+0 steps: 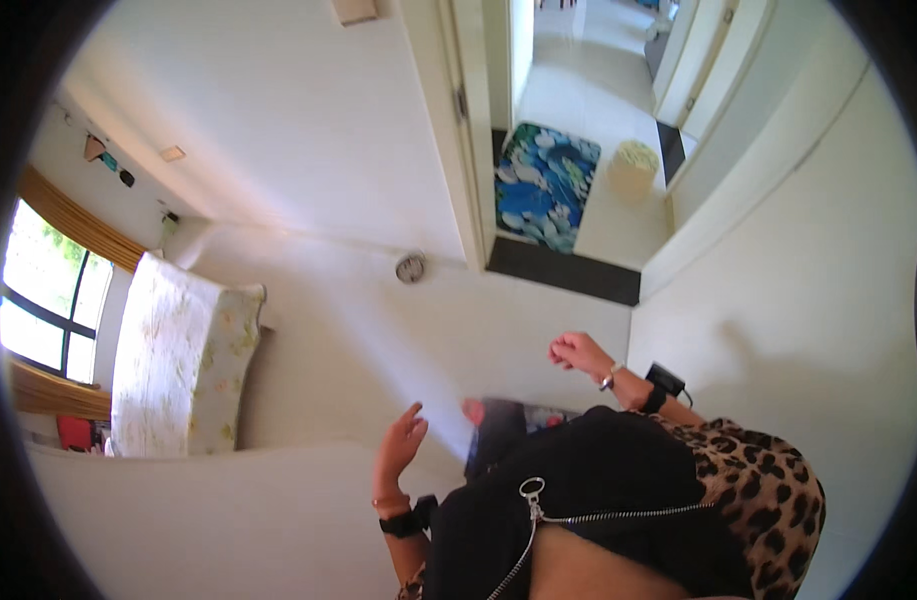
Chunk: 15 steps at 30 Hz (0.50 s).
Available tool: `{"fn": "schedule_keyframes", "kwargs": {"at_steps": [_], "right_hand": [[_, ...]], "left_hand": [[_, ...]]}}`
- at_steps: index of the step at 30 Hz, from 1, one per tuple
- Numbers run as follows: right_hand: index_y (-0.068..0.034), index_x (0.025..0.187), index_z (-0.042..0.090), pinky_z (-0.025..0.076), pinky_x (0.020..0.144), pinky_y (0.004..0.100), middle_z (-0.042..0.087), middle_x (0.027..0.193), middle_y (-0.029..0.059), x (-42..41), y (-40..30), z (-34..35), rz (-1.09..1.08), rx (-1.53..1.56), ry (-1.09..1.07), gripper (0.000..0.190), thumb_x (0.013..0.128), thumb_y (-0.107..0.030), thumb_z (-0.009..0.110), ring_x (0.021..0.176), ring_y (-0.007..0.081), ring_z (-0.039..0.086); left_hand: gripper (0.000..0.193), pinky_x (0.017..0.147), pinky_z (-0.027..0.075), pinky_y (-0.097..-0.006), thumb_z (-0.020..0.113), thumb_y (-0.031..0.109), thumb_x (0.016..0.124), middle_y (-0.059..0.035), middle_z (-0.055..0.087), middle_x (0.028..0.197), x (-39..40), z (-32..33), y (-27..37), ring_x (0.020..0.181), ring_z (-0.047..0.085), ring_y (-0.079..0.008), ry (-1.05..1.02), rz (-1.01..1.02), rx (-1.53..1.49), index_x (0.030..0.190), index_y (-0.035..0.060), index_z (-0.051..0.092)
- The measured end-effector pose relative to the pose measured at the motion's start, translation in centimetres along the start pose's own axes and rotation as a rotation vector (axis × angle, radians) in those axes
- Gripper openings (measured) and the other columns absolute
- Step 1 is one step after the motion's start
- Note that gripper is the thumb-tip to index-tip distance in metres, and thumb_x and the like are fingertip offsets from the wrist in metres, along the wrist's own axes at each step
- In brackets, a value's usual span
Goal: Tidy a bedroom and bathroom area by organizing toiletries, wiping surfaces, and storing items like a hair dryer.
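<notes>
My left hand (401,444) hangs in the air in front of my body, fingers slightly apart and nothing held. An orange bangle (391,502) and a black band (402,523) circle that wrist. Farther to the right, my right hand (580,354) is raised with its fingers curled in, and I see nothing in it. A watch or bracelet (610,377) and a black strap with a dark box-shaped device (664,379) are on that arm. Below the hands, a bare foot (473,410) shows beside a patterned mat (552,418), partly hidden by my black clothing (563,465).
An open doorway with a dark threshold (563,270) leads to a blue patterned floor mat (544,187) and a cream round container (632,176). A round object (410,267) sits near the wall. Furniture under a floral cloth (180,360) stands by the window (53,315).
</notes>
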State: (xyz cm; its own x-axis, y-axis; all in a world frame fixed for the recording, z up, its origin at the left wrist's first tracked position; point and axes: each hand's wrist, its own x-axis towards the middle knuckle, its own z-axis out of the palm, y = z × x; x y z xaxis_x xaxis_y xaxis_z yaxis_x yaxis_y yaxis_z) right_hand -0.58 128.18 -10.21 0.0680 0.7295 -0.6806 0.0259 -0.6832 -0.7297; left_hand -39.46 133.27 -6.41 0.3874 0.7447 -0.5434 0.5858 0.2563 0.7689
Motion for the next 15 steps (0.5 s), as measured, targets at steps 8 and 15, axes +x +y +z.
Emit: {"fn": "schedule_keyframes", "kwargs": {"at_steps": [8,15], "right_hand": [[-0.006,0.09,0.056,0.047,0.066,0.0249,0.062,0.089,0.0058,8.2,-8.7,5.7,0.029,0.192,0.014,0.018,0.088,-0.022,0.048,0.08,0.0122,0.06],[-0.007,0.095,0.054,0.047,0.064,0.0232,0.062,0.088,0.0051,18.4,-19.0,6.5,0.075,0.293,0.008,0.019,0.088,-0.024,0.05,0.077,0.0116,0.059]], "left_hand": [[0.04,0.07,0.043,-0.0244,0.054,0.017,0.085,-0.009,0.06,0.085,4.8,-11.7,2.2,0.076,0.051,-0.011,0.263,-0.027,0.004,0.12,-0.0004,0.048],[0.042,0.076,0.043,-0.0253,0.055,0.019,0.085,-0.009,0.061,0.089,10.7,-19.3,3.1,0.083,0.054,-0.0118,0.366,-0.036,-0.259,0.122,0.0012,0.047]]}}
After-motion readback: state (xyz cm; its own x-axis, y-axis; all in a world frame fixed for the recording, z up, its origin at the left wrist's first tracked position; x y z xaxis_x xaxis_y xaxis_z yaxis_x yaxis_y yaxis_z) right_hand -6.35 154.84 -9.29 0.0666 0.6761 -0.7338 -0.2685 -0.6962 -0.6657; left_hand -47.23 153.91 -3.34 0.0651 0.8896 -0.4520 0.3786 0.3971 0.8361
